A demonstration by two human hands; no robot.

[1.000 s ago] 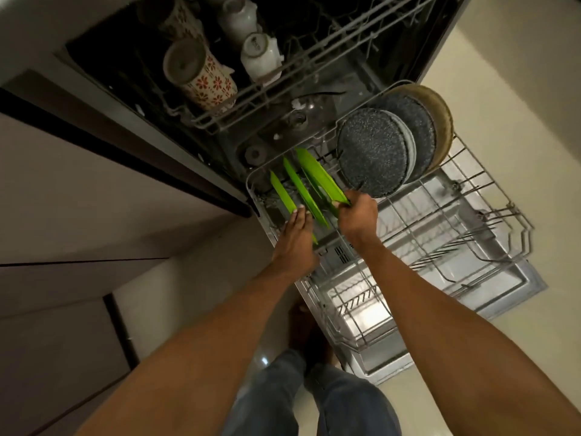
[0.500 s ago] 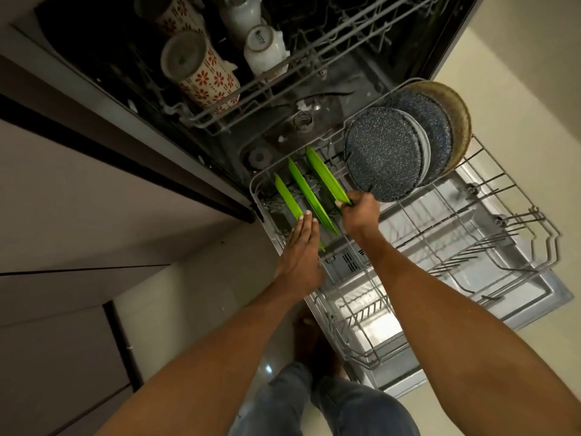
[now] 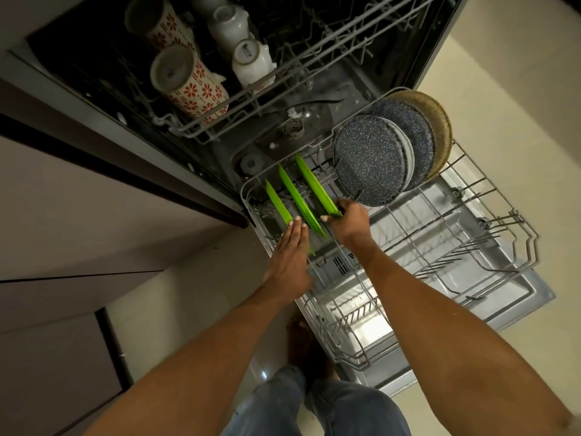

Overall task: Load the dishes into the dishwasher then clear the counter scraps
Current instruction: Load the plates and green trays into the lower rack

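The dishwasher's lower rack (image 3: pixel 490 247) is pulled out over the open door (image 3: pixel 518 303). Three green plates stand on edge at its back left. My right hand (image 3: pixel 347 223) grips the near rim of the rightmost green plate (image 3: pixel 314 188). My left hand (image 3: pixel 290 250) lies with straight fingers against the near end of the leftmost green plate (image 3: pixel 276 206). The middle green plate (image 3: pixel 298 204) stands between them. Speckled grey plates (image 3: pixel 371 160) and a woven brown one (image 3: pixel 438 127) stand upright behind my right hand.
The upper rack (image 3: pixel 283 73) holds two flowered mugs (image 3: pixel 191 86) and white cups (image 3: pixel 251 61), all upside down. Cabinet fronts (image 3: pixel 78 215) run along the left. My foot (image 3: pixel 298 341) and jeans (image 3: pixel 314 404) are on the pale floor beside the door.
The view has drifted, so the rack sits a little lower in the frame. My right hand keeps its grip on the rightmost green plate; my left hand has stayed by the leftmost one.
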